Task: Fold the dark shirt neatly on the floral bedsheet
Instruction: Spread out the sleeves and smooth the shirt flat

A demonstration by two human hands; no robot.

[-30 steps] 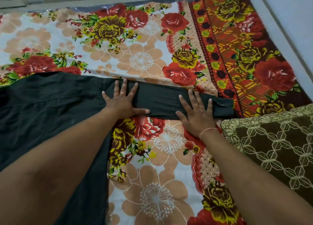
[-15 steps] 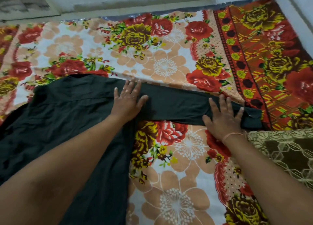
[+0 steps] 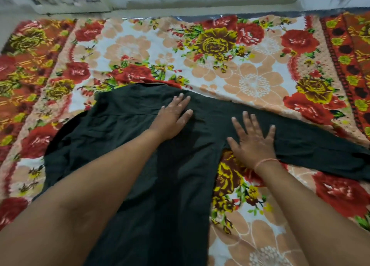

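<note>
The dark shirt lies spread flat on the floral bedsheet, collar at the far side and its body running toward me. One sleeve stretches out to the right. My left hand rests flat on the shoulder near the collar, fingers apart, holding nothing. My right hand presses palm down where the sleeve joins the body, fingers spread; a thin thread band circles its wrist. My forearms hide part of the shirt's middle.
A pale wall base runs along the sheet's far edge. The sheet's red-orange patterned borders lie at the left and the far right. Bare sheet shows beyond the collar and right of the shirt body.
My right hand has slid left along the sleeve from the cuff end to the armpit. My view has shifted left, so the brown patterned cushion has left the frame. The left hand stays near the shoulder.
</note>
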